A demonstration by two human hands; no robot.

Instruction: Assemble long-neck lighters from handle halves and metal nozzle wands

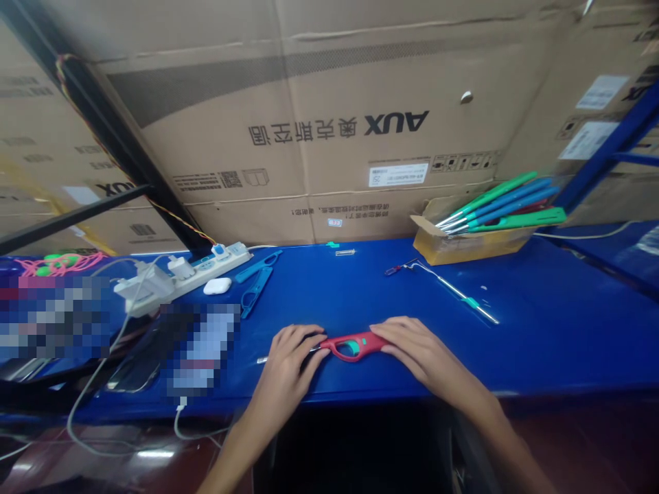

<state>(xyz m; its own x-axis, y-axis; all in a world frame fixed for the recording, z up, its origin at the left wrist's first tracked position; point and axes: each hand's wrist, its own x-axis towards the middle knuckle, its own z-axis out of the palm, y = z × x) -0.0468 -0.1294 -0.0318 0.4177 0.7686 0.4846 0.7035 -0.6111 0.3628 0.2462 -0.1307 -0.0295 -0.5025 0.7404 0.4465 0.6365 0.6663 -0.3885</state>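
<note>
A red lighter (355, 346) with a green trigger lies level near the front edge of the blue table, held between both hands. My left hand (292, 357) is closed round its neck, and the metal tip sticks out to the left. The fingers of my right hand (412, 346) are closed on the handle's right end. Further back on the right lies a metal rod (447, 285) with a green piece and a thin wire. Two blue plastic shell halves (257, 285) rest behind my left hand.
A cardboard box (473, 245) of green, blue and red lighters stands at the back right. On the left are a power strip (206, 276), a white earphone case (217, 285), phones and cables. Large cartons (319, 82) rise behind the table (329, 288).
</note>
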